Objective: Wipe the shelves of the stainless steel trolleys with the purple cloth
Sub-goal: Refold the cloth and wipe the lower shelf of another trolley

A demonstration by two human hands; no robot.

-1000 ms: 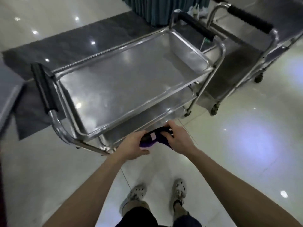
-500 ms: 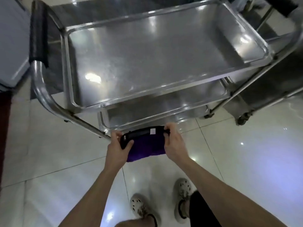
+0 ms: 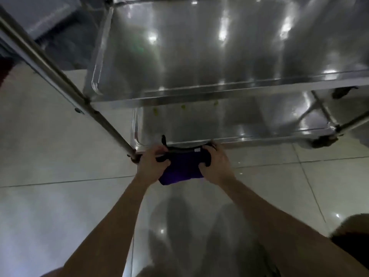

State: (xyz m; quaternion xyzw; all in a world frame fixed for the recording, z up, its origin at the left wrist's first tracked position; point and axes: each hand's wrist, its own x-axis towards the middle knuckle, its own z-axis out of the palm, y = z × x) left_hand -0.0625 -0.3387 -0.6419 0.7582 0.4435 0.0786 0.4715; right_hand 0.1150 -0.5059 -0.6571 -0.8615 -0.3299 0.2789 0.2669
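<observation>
The purple cloth (image 3: 182, 166), dark-edged with a small white tag, is stretched between my two hands just in front of the stainless steel trolley. My left hand (image 3: 152, 163) grips its left end and my right hand (image 3: 216, 165) grips its right end. The cloth hangs at the near rim of the trolley's lower shelf (image 3: 249, 124). The top shelf (image 3: 199, 47) fills the upper part of the view, shiny and bare. Whether the cloth touches the lower shelf's rim I cannot tell.
A slanted steel leg (image 3: 60, 76) of the trolley runs from upper left down to my left hand. A castor (image 3: 323, 141) sits at the lower shelf's right corner. Glossy pale floor tiles (image 3: 60, 196) lie below. Another grey trolley (image 3: 40, 17) shows at top left.
I have bent down and moved closer, so the trolley now looms large. Both hands keep the cloth stretched and have carried it up to the lower shelf's near rim.
</observation>
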